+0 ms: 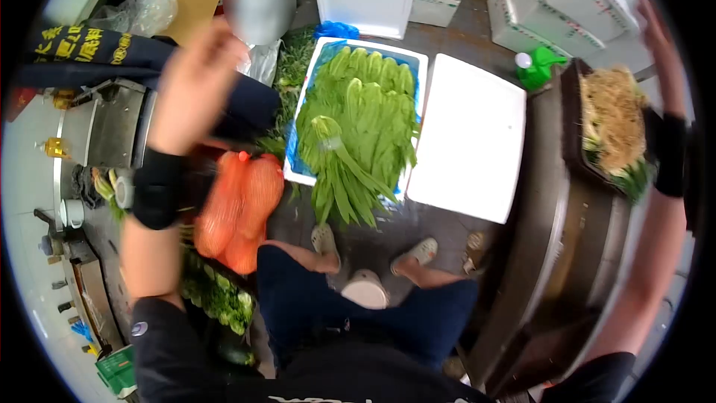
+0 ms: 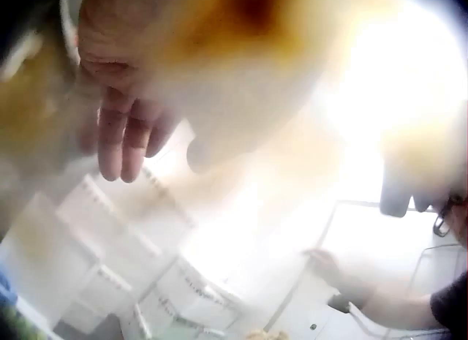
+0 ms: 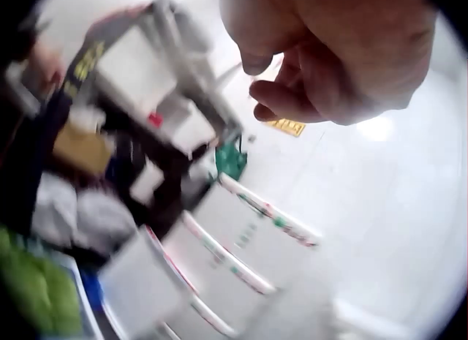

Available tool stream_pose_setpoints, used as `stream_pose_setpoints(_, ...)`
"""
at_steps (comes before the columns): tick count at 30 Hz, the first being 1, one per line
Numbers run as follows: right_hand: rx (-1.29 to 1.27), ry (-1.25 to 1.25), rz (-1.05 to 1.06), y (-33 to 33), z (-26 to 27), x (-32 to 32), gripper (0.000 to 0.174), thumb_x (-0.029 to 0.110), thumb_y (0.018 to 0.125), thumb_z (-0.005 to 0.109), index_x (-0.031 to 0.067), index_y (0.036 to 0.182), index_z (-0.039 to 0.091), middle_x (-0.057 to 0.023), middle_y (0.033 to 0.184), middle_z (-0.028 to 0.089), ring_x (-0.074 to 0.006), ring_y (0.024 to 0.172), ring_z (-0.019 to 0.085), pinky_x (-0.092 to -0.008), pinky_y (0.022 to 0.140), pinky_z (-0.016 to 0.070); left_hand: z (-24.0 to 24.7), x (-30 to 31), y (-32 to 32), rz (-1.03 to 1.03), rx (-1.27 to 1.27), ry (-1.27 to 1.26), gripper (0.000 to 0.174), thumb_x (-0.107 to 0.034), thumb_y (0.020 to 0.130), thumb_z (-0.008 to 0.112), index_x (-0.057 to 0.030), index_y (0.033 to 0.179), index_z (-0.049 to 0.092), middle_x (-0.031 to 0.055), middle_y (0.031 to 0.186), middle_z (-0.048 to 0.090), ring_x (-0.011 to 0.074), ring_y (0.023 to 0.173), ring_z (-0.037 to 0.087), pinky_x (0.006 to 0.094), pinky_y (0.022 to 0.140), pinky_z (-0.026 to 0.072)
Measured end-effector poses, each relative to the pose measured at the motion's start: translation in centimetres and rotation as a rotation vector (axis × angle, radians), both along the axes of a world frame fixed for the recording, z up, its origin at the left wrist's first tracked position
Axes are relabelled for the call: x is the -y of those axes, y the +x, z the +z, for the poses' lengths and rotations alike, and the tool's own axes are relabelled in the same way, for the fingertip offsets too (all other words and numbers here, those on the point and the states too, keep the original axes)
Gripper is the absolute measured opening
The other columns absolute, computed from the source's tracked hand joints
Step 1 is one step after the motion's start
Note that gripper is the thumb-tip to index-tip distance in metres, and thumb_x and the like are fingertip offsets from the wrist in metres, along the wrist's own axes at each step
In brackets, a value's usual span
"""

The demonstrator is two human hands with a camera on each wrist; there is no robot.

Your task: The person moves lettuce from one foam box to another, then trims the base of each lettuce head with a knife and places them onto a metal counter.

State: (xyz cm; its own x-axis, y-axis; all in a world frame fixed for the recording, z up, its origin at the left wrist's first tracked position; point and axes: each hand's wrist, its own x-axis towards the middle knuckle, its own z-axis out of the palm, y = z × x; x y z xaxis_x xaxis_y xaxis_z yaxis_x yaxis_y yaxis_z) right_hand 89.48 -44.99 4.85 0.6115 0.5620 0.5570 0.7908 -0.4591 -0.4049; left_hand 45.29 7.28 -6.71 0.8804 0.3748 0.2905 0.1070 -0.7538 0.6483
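Note:
My left hand [image 1: 198, 78] is raised at the left, blurred, beside a round grey-white object [image 1: 261, 1] that is too blurred to name. In the left wrist view the left hand's fingers [image 2: 123, 139] hang fairly straight with nothing between them. My right hand [image 1: 658, 26] is lifted at the far right edge; the right wrist view shows its fingers [image 3: 289, 99] loosely curled, apart from the thumb, holding nothing visible. Below and between the arms, leafy green lettuce [image 1: 365, 116] fills a white foam box [image 1: 421, 78]. A bunch with a pale band [image 1: 328, 142] lies on top, leaves hanging over the near edge.
A white foam lid [image 1: 470, 138] lies right of the box. Orange net sacks [image 1: 239, 209] stand at the left. A brown crate [image 1: 573, 116] of rooty vegetables [image 1: 615, 119] sits on the metal counter [image 1: 533, 276]. Stacked foam boxes [image 1: 552, 7] and a green jug [image 1: 538, 67] are behind.

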Motion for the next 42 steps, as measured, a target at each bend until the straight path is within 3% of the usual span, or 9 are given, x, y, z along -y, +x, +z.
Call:
stream_pose_setpoints(1,-0.108,0.146,-0.007,-3.0,-5.9,-7.0,0.04,0.032,0.103,0.057,0.0104,0.136,0.062,-0.0022,0.105,0.068,-0.0064,0.085,0.058,-0.0216,0.072,0.046,-6.8,0.5,0.9,-0.025,-0.071,-0.05,0.029,-0.023,0.096,0.065,-0.0015,0.115,0.06,0.0087,0.094,0.066,0.0155,0.085,0.061,0.0309,0.076,0.0501)
stream_pose_setpoints(2,-0.389,0.267,-0.016,-11.0,-9.9,-14.0,0.052,0.029,0.102,0.06,0.0073,0.147,0.048,-0.0175,0.115,0.072,-0.0239,0.092,0.07,-0.0315,0.082,0.0554,-13.7,1.2,1.4,-0.009,-0.097,-0.076,0.03,-0.025,0.094,0.067,0.0003,0.107,0.059,0.0087,0.09,0.064,0.0161,0.081,0.06,0.0316,0.074,0.05)
stream_pose_setpoints(4,-0.465,0.604,-0.059,-16.6,-20.7,-20.6,0.032,0.032,0.1,0.061,0.0033,0.113,0.065,-0.0004,0.075,0.059,-0.0061,0.061,0.049,-0.0228,0.056,0.0416,-28.0,0.0,1.6,0.14,-0.321,-0.221,0.034,-0.028,0.094,0.07,0.001,0.107,0.059,0.0058,0.095,0.061,0.0132,0.09,0.057,0.0306,0.083,0.0494)
stream_pose_setpoints(6,-0.473,0.517,0.188,-15.3,-30.7,-21.9,0.035,0.037,0.098,0.065,0.0076,0.115,0.072,-0.0002,0.083,0.069,-0.0031,0.065,0.054,-0.021,0.059,0.0451,-39.0,0.4,0.8,0.313,-0.521,-0.345,0.053,-0.04,0.092,0.072,0.0056,0.116,0.057,0.0111,0.1,0.064,0.0183,0.097,0.06,0.032,0.086,0.0497)
stream_pose_setpoints(9,-0.55,0.527,0.25,-19.7,-38.1,-24.3,0.031,0.035,0.097,0.065,0.0059,0.105,0.072,0.0008,0.074,0.066,-0.0051,0.057,0.053,-0.022,0.055,0.0431,-46.4,2.0,-0.1,0.441,-0.527,-0.484,0.093,-0.054,0.084,0.076,0.0152,0.136,0.041,0.0247,0.118,0.064,0.0286,0.108,0.063,0.0333,0.092,0.0496)
stream_pose_setpoints(15,-0.515,0.362,0.326,-24.1,-43.3,-26.6,0.033,0.035,0.097,0.064,0.0026,0.103,0.071,0.0,0.074,0.065,-0.0065,0.062,0.055,-0.0244,0.058,0.0458,-54.2,1.4,1.0,0.38,-0.323,-0.489,0.078,-0.04,0.081,0.082,0.0176,0.123,0.051,0.0214,0.109,0.069,0.0242,0.089,0.071,0.036,0.074,0.058)
stream_pose_setpoints(21,-0.418,-0.026,0.285,-30.8,-46.2,-23.8,0.052,0.041,0.09,0.071,0.0029,0.124,0.066,-0.0182,0.106,0.072,-0.0278,0.098,0.07,-0.0389,0.086,0.0543,-44.0,7.4,-1.9,0.327,-0.032,-0.235,0.08,-0.027,0.074,0.084,0.0093,0.132,0.042,0.0233,0.118,0.063,0.0303,0.105,0.065,0.0394,0.089,0.0531)
stream_pose_setpoints(25,-0.553,-0.11,0.564,-36.3,-45.2,-22.3,0.116,0.052,0.072,0.086,-0.0046,0.154,0.026,-0.0284,0.152,0.039,-0.0351,0.141,0.042,-0.0417,0.116,0.0349,-34.3,12.4,-7.1,0.136,0.412,0.058,0.088,-0.021,0.068,0.089,-0.0006,0.137,0.038,0.0205,0.124,0.055,0.0326,0.112,0.06,0.04,0.095,0.0501)
stream_pose_setpoints(42,0.001,0.338,0.304,-40.7,-33.1,-9.8,0.087,0.02,0.061,0.09,0.0055,0.135,0.047,-0.0207,0.122,0.061,-0.0395,0.115,0.06,-0.0425,0.097,0.0487,-22.5,22.5,-8.1,-0.363,0.624,0.185,0.095,-0.015,0.07,0.088,-0.0015,0.146,0.034,0.022,0.137,0.052,0.0389,0.126,0.053,0.0411,0.107,0.0426)
